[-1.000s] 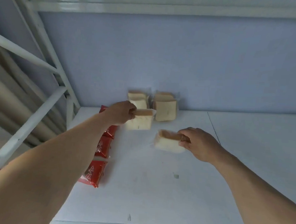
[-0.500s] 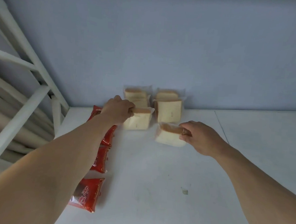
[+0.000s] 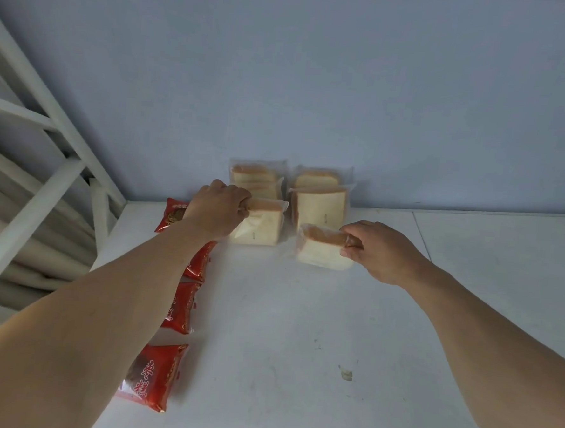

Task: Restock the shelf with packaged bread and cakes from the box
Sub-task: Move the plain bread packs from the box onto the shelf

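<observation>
Both hands are at the back of the shelf point(image 3: 300, 330), each on a packaged bread.

Left hand point(image 3: 217, 209): fingers curled over the top crust of the left bread pack point(image 3: 260, 225). A second ago this pack hung a little above the shelf; now its lower edge sits on the white surface, directly in front of the rear left bread pack point(image 3: 257, 177) that stands at the wall. The grasp is not let go.

Right hand point(image 3: 376, 251): pinches the crust end of the right bread pack point(image 3: 322, 249). Since the earlier frames it has travelled toward the wall and now lies just in front of the rear right bread pack point(image 3: 320, 203), tilted, not upright; I cannot tell if it touches the shelf.

Left of the rear bread packs, a line of red cake packs point(image 3: 183, 307) runs forward along the shelf edge, partly under the left forearm. They have not moved.

Judgement: a second row of bread is forming. The left pack looks placed and ready to release; the right one wants standing up first. The box is not in view.
</observation>
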